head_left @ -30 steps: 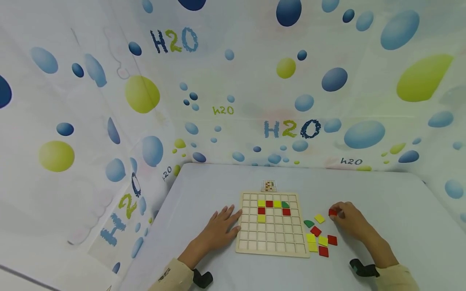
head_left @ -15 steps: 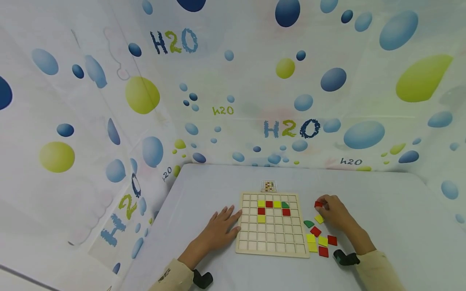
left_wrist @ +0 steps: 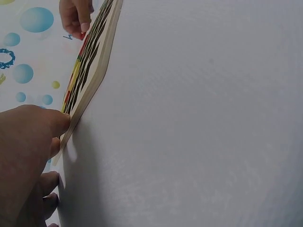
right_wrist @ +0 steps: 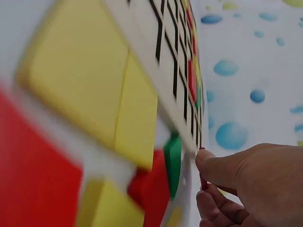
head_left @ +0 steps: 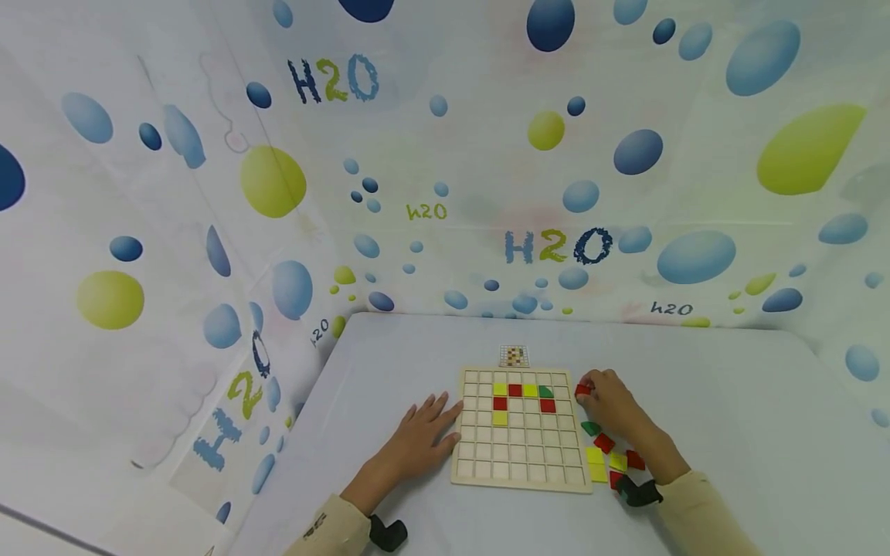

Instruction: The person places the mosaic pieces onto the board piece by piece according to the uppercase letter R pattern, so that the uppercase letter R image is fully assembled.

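Note:
My right hand (head_left: 615, 405) pinches a red square tile (head_left: 582, 390) between thumb and fingers, just off the right edge of a wooden grid board (head_left: 521, 486). In the right wrist view the thumb and fingertips grip the tile (right_wrist: 203, 182) edge-on beside the board's rim. My left hand (head_left: 420, 440) lies with fingers spread, its fingertips and thumb at the board's left edge. Yellow, red and green tiles sit in the board's upper cells, including a green quarter-round piece (head_left: 545, 391) and a red square (head_left: 548, 405) below it.
Right of the board lie loose tiles: a green one (head_left: 591, 428), a red one (head_left: 603, 442), yellow ones (head_left: 596, 463) and others partly behind the right wrist's black strap (head_left: 640, 491). A small printed pattern card (head_left: 514, 355) lies behind the board. A patterned curtain hangs behind the table.
My right hand has carried the red tile leftward, from right of the loose pieces to the board's right edge. It now covers a loose yellow tile. The left hand has stayed put.

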The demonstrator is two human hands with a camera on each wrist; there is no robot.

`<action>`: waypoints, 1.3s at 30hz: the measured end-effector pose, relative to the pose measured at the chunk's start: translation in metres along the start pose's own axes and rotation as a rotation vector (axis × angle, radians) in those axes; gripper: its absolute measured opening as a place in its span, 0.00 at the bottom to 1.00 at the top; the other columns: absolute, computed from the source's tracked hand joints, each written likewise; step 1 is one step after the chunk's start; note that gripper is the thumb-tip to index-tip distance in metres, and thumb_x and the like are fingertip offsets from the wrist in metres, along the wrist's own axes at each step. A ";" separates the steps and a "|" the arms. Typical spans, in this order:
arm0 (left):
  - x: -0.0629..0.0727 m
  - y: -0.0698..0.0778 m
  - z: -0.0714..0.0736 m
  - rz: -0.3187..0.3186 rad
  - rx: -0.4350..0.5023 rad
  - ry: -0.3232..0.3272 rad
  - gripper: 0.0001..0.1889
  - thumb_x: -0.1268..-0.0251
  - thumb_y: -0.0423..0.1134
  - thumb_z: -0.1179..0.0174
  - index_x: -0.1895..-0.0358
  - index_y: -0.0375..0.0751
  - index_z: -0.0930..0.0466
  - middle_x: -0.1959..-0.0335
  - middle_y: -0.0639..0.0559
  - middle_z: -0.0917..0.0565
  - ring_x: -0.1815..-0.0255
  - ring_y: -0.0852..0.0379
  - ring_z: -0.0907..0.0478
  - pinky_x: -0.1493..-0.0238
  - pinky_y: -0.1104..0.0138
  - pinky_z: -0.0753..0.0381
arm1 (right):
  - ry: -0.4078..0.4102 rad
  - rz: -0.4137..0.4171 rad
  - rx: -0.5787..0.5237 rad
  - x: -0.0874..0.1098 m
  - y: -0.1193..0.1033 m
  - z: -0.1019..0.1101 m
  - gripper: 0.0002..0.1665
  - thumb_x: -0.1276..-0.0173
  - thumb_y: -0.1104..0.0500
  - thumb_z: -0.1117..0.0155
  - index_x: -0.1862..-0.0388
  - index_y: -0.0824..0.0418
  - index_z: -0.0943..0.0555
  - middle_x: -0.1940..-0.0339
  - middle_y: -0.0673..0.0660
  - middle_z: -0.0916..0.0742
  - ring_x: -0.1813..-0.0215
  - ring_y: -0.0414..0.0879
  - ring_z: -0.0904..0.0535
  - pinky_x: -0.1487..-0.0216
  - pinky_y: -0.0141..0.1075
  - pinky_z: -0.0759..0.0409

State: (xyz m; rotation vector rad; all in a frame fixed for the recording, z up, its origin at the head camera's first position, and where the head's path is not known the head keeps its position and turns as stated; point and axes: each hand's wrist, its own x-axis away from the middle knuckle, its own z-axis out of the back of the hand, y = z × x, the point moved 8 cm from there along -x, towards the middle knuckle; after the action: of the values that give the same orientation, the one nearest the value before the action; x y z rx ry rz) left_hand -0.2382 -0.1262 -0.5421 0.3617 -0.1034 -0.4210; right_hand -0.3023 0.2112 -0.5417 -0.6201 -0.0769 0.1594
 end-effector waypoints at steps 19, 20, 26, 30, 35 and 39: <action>-0.001 -0.001 0.001 0.009 -0.010 -0.009 0.32 0.18 0.57 0.49 0.16 0.56 0.37 0.14 0.46 0.41 0.13 0.39 0.47 0.18 0.37 0.47 | -0.025 0.228 0.073 0.008 -0.105 -0.055 0.09 0.30 0.60 0.24 0.58 0.53 0.19 0.60 0.50 0.21 0.59 0.44 0.28 0.55 0.41 0.23; -0.001 0.000 0.001 0.006 -0.008 -0.010 0.32 0.18 0.57 0.49 0.17 0.55 0.37 0.14 0.45 0.41 0.14 0.39 0.46 0.18 0.37 0.47 | -0.024 0.232 0.082 0.008 -0.107 -0.057 0.09 0.30 0.60 0.24 0.59 0.53 0.19 0.61 0.49 0.21 0.59 0.44 0.28 0.56 0.40 0.23; -0.001 -0.001 -0.001 0.009 -0.003 -0.021 0.32 0.17 0.57 0.49 0.16 0.56 0.38 0.14 0.45 0.42 0.13 0.39 0.47 0.18 0.37 0.47 | 0.016 0.233 0.145 0.009 -0.109 -0.065 0.10 0.32 0.58 0.22 0.61 0.51 0.18 0.63 0.47 0.21 0.59 0.42 0.27 0.55 0.37 0.18; -0.001 0.000 0.000 0.007 -0.008 -0.020 0.32 0.17 0.57 0.49 0.16 0.55 0.38 0.14 0.45 0.42 0.13 0.39 0.47 0.18 0.37 0.47 | 0.024 0.263 0.161 0.013 -0.112 -0.064 0.10 0.34 0.59 0.21 0.61 0.51 0.16 0.61 0.47 0.18 0.57 0.43 0.26 0.52 0.39 0.17; 0.000 0.001 0.001 0.000 -0.006 -0.013 0.32 0.17 0.56 0.48 0.17 0.54 0.37 0.14 0.44 0.41 0.14 0.38 0.46 0.19 0.36 0.46 | -0.003 0.289 0.151 0.019 -0.116 -0.061 0.10 0.34 0.61 0.21 0.57 0.52 0.14 0.58 0.48 0.17 0.54 0.43 0.27 0.48 0.41 0.17; 0.000 0.002 0.003 -0.005 0.001 -0.013 0.32 0.18 0.55 0.48 0.17 0.53 0.36 0.15 0.43 0.40 0.14 0.37 0.46 0.19 0.36 0.45 | 0.006 0.313 0.146 0.024 -0.118 -0.058 0.10 0.33 0.63 0.22 0.56 0.53 0.14 0.57 0.49 0.16 0.53 0.43 0.26 0.47 0.41 0.16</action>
State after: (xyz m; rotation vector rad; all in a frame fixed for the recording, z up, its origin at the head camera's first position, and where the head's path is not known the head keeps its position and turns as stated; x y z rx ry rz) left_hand -0.2374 -0.1250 -0.5387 0.3605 -0.1154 -0.4281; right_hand -0.2567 0.0874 -0.5192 -0.4837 0.0386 0.4617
